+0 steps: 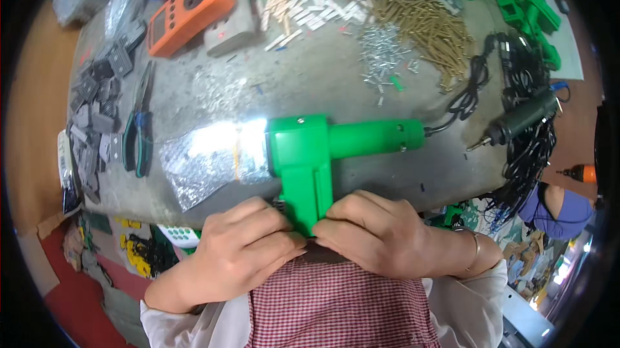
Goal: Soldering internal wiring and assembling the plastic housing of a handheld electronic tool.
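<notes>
Evidently, the green tool (300,144) is largely assembled: its body looks closed, a bright screw head sits near its twelve o'clock edge, and a black cord (455,112) leaves the handle toward three o'clock. Crumpled clear wrap (203,164) covers the end that points to nine o'clock. The tool lies mid-view at the near edge of the grey table (310,83), its block-shaped lower part reaching toward six o'clock.

The left hand (248,245), at seven o'clock, has its fingers curled in against the bottom of that part; the right hand (371,235), at five o'clock, pinches its other side between thumb and fingers. What exactly the fingertips press is hidden, so whether this end is finished I cannot tell. The handle's two small holes are also too small to judge as filled or bare.

Loose silver screws (387,54) remain at one o'clock, more green housings (526,15) at two, and a powered screwdriver (523,119) rests unheld at three, which suggests further units are left to build.
</notes>
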{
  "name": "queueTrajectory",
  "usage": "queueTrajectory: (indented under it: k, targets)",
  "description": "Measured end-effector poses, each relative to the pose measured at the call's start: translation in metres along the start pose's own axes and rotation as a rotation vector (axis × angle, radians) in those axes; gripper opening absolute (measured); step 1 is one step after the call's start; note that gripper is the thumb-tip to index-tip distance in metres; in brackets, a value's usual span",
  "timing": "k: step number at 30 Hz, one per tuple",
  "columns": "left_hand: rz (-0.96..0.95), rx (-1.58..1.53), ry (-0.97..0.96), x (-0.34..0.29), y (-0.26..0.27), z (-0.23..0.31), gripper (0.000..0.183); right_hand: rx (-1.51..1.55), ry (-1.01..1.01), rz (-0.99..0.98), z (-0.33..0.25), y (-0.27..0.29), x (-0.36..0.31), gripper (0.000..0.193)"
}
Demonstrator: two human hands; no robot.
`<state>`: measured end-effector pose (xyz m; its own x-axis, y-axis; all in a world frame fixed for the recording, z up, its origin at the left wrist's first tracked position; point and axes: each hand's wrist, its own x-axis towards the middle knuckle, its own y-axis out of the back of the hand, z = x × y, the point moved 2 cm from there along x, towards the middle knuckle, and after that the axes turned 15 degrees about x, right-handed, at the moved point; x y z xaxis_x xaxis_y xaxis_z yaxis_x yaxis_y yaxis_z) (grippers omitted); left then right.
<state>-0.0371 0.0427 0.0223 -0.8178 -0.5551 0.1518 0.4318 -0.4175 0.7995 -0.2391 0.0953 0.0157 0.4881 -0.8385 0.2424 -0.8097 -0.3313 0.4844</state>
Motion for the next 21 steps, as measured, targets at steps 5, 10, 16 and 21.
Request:
queueTrajectory:
  k: [5,10,16,21]
  targets:
    - [0.069,0.065,0.070,-0.005,0.009,0.001,0.020,-0.322,-0.001,0.264,0.005,0.060,0.002,0.028]
    - [0.039,0.069,0.076,0.001,0.002,0.000,0.020,-0.477,0.011,0.315,0.037,0.069,-0.013,0.023]
    - [-0.031,0.017,0.118,0.006,0.007,-0.002,0.019,-0.565,0.199,0.287,0.052,0.066,-0.021,0.026]
    - [0.021,-0.046,0.142,0.008,0.012,-0.004,0.019,-0.452,0.165,0.268,0.049,0.092,-0.017,0.020]
